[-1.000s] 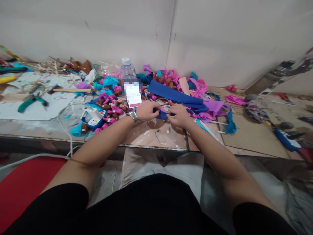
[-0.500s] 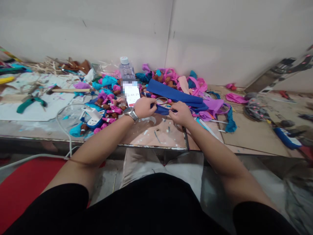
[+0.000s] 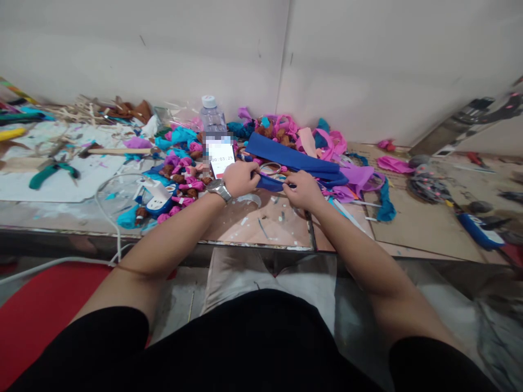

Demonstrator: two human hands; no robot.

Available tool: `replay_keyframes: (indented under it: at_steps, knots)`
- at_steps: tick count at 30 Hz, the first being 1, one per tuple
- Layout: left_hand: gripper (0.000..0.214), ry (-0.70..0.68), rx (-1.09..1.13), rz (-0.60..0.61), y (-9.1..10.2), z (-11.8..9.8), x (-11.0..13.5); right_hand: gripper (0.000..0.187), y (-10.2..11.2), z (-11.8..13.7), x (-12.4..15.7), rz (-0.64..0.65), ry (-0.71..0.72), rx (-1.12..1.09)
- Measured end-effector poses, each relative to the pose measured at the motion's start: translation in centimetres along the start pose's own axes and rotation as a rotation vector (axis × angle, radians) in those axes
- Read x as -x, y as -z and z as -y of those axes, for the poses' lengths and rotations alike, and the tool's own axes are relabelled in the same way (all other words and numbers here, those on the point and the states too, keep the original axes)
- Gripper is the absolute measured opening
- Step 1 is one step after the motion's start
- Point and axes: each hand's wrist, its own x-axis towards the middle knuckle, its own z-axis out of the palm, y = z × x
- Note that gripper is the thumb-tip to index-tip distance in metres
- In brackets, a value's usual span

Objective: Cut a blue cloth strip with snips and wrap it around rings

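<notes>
My left hand (image 3: 241, 178) and my right hand (image 3: 303, 190) both pinch a small folded piece of blue cloth (image 3: 270, 184) just above the tabletop, one at each end. A silver watch (image 3: 218, 190) sits on my left wrist. Behind the hands lies a long strip of blue fabric (image 3: 292, 158) and some thin rings (image 3: 271, 168). A phone (image 3: 221, 155) stands propped just beyond my left hand, in front of a plastic water bottle (image 3: 212, 116).
A heap of pink, teal and brown cloth bows (image 3: 182, 174) lies left of the hands, with a white glue gun (image 3: 157, 195) and its cable. Pink and purple scraps (image 3: 351, 179) lie to the right. Green pliers (image 3: 51, 171) and a hammer (image 3: 118, 151) rest far left.
Both hands have lifted the blue piece slightly and moved it away from me, closer to the long blue strip. The view has shifted a little.
</notes>
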Motion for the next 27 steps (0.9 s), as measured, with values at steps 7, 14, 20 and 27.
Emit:
replay_keyframes:
  at_steps: [7,14,20,27]
  knots:
    - [0.026,0.001,0.025,-0.037,0.3,0.1,0.0,0.019,0.1,-0.5,0.0,0.016,-0.048,0.001]
    - [0.035,-0.245,0.033,0.101,0.2,-0.5,0.3,0.021,0.3,-0.8,-0.1,0.013,0.03,-0.032]
    - [0.031,-0.137,-0.022,0.058,0.3,-0.3,0.0,0.02,0.9,-1.6,-0.2,0.008,-0.012,-0.038]
    - [0.03,-0.005,-0.019,0.002,0.6,-0.3,-0.1,0.023,1.5,-2.8,-0.4,-0.009,-0.117,0.037]
